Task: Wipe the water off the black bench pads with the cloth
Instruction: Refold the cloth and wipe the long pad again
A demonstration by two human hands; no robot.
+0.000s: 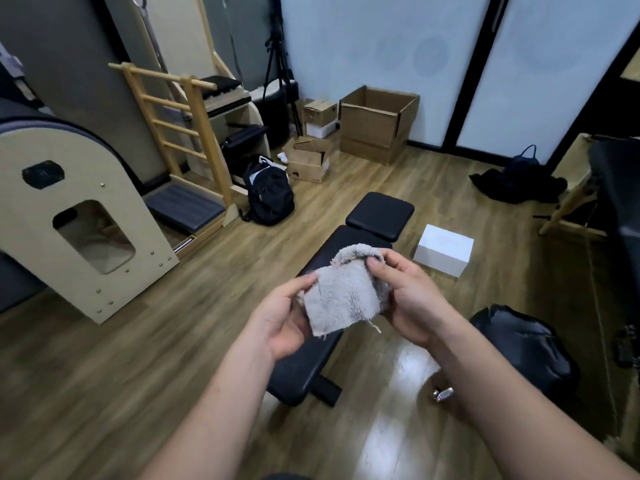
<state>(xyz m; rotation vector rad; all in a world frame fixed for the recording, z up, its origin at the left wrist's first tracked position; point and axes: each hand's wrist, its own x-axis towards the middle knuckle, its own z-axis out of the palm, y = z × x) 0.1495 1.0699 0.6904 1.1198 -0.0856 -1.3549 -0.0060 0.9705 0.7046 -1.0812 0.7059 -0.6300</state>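
A grey fluffy cloth [344,292] is held up in the air between both hands, above the bench. My left hand [282,322] pinches its left edge, and my right hand [407,299] grips its upper right corner with thumb on top. Below them lies the black bench: a long pad [304,365] running from near me toward the middle of the room, and a small square seat pad [380,215] at its far end. The cloth and hands hide the middle of the long pad. No water is discernible on the pads.
A white box [444,249] sits on the wooden floor right of the bench. A black bag [526,344] lies at the near right, a black backpack [268,194] at the left. Cardboard boxes [375,123] stand by the far wall. Wooden exercise equipment [79,216] fills the left side.
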